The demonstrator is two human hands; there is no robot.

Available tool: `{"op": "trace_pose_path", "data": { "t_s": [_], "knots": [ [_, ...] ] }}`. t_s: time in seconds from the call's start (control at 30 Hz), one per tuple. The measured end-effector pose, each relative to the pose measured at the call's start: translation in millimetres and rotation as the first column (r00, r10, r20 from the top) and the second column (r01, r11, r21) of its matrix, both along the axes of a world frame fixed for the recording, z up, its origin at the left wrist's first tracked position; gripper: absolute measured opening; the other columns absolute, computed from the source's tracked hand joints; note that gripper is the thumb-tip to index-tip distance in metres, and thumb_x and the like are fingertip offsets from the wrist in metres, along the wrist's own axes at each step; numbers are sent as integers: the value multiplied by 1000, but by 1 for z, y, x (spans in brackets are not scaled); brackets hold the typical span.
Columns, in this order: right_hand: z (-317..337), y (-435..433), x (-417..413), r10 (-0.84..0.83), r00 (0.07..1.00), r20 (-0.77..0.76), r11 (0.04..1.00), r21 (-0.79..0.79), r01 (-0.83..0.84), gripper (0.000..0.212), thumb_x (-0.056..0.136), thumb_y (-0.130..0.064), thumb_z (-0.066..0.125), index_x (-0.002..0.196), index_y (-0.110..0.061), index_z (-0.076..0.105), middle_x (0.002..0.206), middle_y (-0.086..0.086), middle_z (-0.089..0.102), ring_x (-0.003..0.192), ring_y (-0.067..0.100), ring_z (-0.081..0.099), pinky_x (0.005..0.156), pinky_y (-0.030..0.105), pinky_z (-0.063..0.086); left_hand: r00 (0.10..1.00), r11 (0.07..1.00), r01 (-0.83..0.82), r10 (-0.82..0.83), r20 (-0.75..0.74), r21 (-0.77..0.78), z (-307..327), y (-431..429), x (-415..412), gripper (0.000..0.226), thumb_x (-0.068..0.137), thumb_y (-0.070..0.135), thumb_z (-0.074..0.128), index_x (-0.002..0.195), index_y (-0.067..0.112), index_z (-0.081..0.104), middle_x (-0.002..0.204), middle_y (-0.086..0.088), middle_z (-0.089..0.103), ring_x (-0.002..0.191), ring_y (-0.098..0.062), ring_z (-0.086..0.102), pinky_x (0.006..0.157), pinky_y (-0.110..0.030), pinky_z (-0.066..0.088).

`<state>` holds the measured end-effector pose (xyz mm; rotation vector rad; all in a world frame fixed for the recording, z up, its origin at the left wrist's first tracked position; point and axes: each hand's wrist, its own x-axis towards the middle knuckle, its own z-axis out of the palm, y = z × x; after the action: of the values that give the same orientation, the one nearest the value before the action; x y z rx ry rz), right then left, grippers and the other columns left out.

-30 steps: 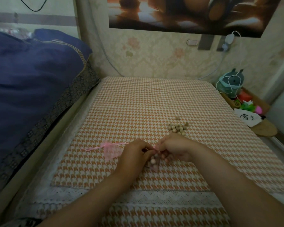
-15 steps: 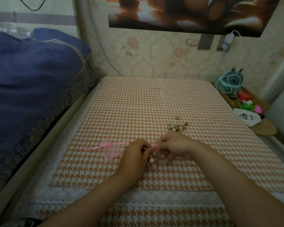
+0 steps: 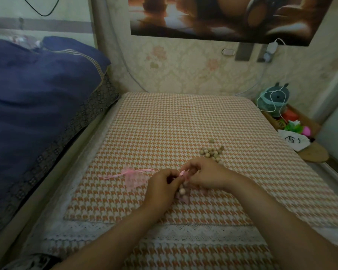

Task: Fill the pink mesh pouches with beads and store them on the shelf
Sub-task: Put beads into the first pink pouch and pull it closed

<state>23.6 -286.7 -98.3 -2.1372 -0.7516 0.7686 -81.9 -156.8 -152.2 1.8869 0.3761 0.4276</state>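
Note:
A pink mesh pouch [image 3: 183,193] with pale wooden beads inside hangs between my hands above the checked mat [image 3: 164,133]. My left hand [image 3: 161,189] pinches its top from the left. My right hand [image 3: 207,175] pinches the pink ribbon at the pouch's mouth from the right. Most of the pouch is hidden by my fingers. A second pink mesh pouch [image 3: 134,177] lies flat on the mat to the left, its ribbons spread out. A small heap of loose wooden beads [image 3: 212,152] sits just beyond my right hand.
A dark blue quilt [image 3: 37,98] is piled along the left side. At the right edge a low wooden shelf [image 3: 314,154] holds a teal plush toy [image 3: 274,99] with a white cable, a white pouch [image 3: 294,140] and small coloured items. The wall is close behind.
My hands have shifted slightly and lifted the pouch's mouth a little, with the ribbon now showing between the fingers. Everything else is where it was.

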Motion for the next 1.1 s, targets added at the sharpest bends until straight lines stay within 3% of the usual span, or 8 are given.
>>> {"op": "trace_pose_path", "data": {
  "t_s": [0.23, 0.4, 0.6, 0.73, 0.8, 0.9, 1.03, 1.1],
  "knots": [
    [-7, -6, -10, -59, 995, 80, 996, 77, 53, 8, 88, -20, 76, 94, -18, 81, 85, 17, 76, 64, 21, 65, 60, 38, 56, 995, 994, -87, 83, 61, 62, -2, -6, -6, 22, 89, 24, 69, 70, 34, 67, 68, 9, 68, 67, 0, 62, 58, -9, 41],
    [-11, -10, -13, -204, 979, 24, 975, 94, 201, 13, 90, -17, 75, 81, -8, 77, 66, 16, 72, 54, 19, 66, 58, 36, 59, 993, 992, -108, 104, 64, 62, -3, -9, -7, 20, 89, 24, 70, 70, 17, 70, 67, 1, 67, 64, -4, 60, 57, -10, 41],
    [-3, -22, -13, -161, 981, -111, 978, 115, 174, 18, 97, -21, 67, 92, -5, 73, 82, 12, 74, 61, 20, 70, 56, 34, 57, 993, 994, -101, 98, 59, 47, 1, -11, -7, 18, 89, 20, 70, 72, 26, 73, 70, 7, 71, 67, 0, 64, 60, -8, 46],
    [5, -30, -13, 1, 989, 145, 999, 51, -9, 15, 96, -26, 68, 90, -19, 79, 79, -5, 74, 65, 9, 70, 61, 28, 56, 995, 994, -88, 84, 50, 64, 3, -14, -4, 18, 89, 22, 70, 75, 32, 73, 67, 11, 71, 63, 2, 66, 58, -10, 48],
    [6, -31, -12, 54, 942, 331, 998, 13, -62, 9, 91, -30, 72, 90, -30, 81, 82, -15, 72, 74, -2, 66, 72, 24, 55, 997, 995, -70, 68, 25, 75, 4, -15, -3, 12, 91, 27, 67, 85, 26, 77, 67, 10, 72, 59, 0, 66, 57, -18, 53],
    [4, -27, -11, 140, 842, 521, 988, -13, -156, 7, 86, -35, 76, 91, -35, 81, 96, -19, 65, 84, -1, 59, 80, 32, 55, 998, 995, -63, 65, -17, 80, 3, -16, -1, 16, 92, 39, 64, 82, 34, 75, 64, 10, 71, 57, -3, 68, 58, -30, 56],
    [1, -21, -9, 116, 803, 585, 988, 13, -152, 7, 86, -30, 77, 91, -33, 82, 123, -22, 56, 106, -2, 56, 89, 27, 49, 998, 989, -50, 56, -36, 143, 10, -18, -1, 24, 92, 30, 63, 72, 41, 68, 59, 9, 70, 52, 2, 64, 47, -16, 43],
    [-1, -19, -5, 51, 847, 529, 990, 87, -113, 8, 84, -25, 80, 88, -31, 82, 117, -21, 60, 105, 0, 59, 90, 25, 50, 1000, 996, -6, 5, 5, 92, 9, -18, -1, 28, 92, 22, 65, 70, 38, 70, 63, 7, 70, 50, 0, 63, 45, -10, 40]
  ]
}}
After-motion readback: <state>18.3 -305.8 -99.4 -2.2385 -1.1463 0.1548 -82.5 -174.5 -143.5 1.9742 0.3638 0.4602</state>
